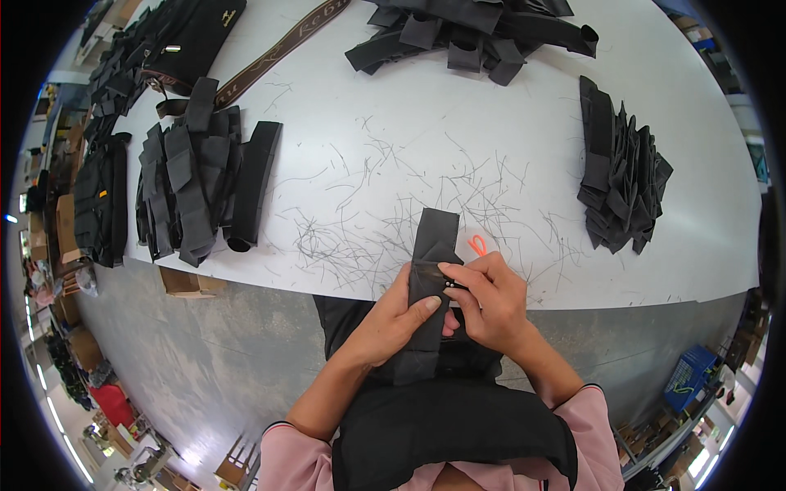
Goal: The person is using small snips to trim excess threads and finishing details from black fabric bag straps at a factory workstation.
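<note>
Black strap (430,270) in both hands, thread clippings (368,221) beyond.

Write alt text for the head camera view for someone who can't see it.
Seen from above, a person's left hand and right hand hold a black fabric strip at the near edge of a white table littered with thread trimmings; a small orange-handled tool shows by the right hand. Piles of black fabric pieces lie around the table.

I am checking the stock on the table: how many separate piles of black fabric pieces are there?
4 piles: far-left edge pile, left pile, top-centre pile, right pile. More may lie outside the view.
</note>
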### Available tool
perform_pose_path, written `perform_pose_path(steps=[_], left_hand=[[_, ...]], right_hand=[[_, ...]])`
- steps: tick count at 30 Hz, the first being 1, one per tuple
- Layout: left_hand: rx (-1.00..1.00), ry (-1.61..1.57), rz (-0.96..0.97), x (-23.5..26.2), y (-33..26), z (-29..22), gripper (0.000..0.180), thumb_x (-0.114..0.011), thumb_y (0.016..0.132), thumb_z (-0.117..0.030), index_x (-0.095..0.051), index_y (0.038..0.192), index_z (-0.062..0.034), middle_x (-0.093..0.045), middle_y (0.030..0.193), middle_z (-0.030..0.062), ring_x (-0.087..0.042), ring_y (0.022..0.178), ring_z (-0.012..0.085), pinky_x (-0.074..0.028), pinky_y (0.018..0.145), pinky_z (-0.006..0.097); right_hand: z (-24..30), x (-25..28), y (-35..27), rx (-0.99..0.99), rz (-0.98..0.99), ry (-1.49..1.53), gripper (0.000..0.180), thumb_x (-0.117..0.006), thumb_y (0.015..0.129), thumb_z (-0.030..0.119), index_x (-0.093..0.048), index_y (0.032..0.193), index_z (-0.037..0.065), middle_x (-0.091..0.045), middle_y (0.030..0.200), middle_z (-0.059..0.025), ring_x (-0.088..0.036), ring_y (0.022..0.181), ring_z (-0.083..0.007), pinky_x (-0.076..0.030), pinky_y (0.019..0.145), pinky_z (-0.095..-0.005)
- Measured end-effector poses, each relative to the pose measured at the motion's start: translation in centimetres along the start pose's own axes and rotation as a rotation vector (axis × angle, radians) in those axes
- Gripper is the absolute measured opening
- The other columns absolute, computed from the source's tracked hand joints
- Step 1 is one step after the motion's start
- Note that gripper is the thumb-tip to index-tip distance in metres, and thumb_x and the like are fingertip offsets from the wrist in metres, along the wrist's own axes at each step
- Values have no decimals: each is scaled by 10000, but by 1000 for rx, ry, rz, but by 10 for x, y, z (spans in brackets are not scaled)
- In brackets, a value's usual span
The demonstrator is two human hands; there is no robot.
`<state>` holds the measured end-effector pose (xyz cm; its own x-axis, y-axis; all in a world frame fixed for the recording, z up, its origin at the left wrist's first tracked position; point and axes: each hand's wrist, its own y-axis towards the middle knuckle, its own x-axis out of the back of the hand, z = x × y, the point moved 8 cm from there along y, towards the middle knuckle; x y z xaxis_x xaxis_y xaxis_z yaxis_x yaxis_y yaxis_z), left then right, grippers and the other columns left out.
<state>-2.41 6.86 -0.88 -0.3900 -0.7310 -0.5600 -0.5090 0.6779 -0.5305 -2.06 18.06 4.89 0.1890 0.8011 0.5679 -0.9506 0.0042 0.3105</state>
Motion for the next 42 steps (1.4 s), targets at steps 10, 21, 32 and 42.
perform_pose_path(steps=[10, 21, 32, 42], left_hand=[[-2, -3, 0, 0, 0, 1, 344, -438, 942, -77, -305, 1249, 4, -565, 953, 103, -588, 788, 143, -502, 729, 271], [-23, -61, -114, 24, -5, 6, 403, -510, 934, -145, -334, 1254, 28, -555, 1066, 137, -605, 913, 183, -512, 792, 301], [-51, 107, -168, 27, 2, 19, 472, -555, 921, -227, -316, 1251, 11, -555, 1018, 124, -591, 820, 141, -509, 691, 262], [-92, -31, -196, 36, -1, 9, 341, -466, 930, -75, -325, 1232, -6, -550, 1144, 171, -625, 877, 222, -531, 717, 319]], right_hand=[[1, 1, -5, 2, -20, -74, 318, -680, 651, -13, -655, 960, 57, -521, 731, -47, -529, 568, -174, -434, 503, -296], [-23, -25, -5, -456, 51, 351, 271, -671, 602, -117, -584, 816, 24, -450, 738, -41, -552, 576, -122, -478, 566, -259], [-43, -48, -38, -699, 94, 707, 269, -591, 801, -30, -632, 1061, 26, -539, 706, -26, -525, 613, -59, -417, 543, -214], [-34, -30, -28, -431, 162, 489, 266, -628, 802, 3, -624, 1064, 47, -601, 838, -62, -561, 686, -119, -435, 595, -219]])
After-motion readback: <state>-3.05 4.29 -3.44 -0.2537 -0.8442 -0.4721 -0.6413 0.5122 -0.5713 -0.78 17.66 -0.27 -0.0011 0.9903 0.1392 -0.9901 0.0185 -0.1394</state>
